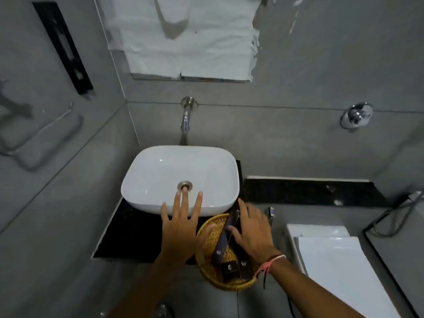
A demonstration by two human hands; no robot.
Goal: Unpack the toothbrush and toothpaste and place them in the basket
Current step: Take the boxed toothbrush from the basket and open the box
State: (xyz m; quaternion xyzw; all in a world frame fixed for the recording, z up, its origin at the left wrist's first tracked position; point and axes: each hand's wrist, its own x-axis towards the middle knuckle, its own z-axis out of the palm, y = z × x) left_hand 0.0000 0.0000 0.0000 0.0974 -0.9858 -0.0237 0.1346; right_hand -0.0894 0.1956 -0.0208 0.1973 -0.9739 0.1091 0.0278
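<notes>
A round woven basket (207, 267) sits on the black counter just below the white basin. A long dark toothbrush box (224, 239) leans in it, its top end raised towards the basin. My right hand (252, 232) grips this box, thumb on its near side and fingers over the far side. Two small dark boxes (235, 269) with a white logo lie at the bottom of the basket. My left hand (181, 223) hovers over the basin's front rim, fingers spread, holding nothing. No loose toothbrush or toothpaste tube can be seen.
The white basin (160, 171) fills the counter's back part, under a wall spout (187, 115). A black counter (128, 235) edge lies to the left. A white toilet cistern (337, 255) stands on the right. A black ledge (309, 191) runs behind it.
</notes>
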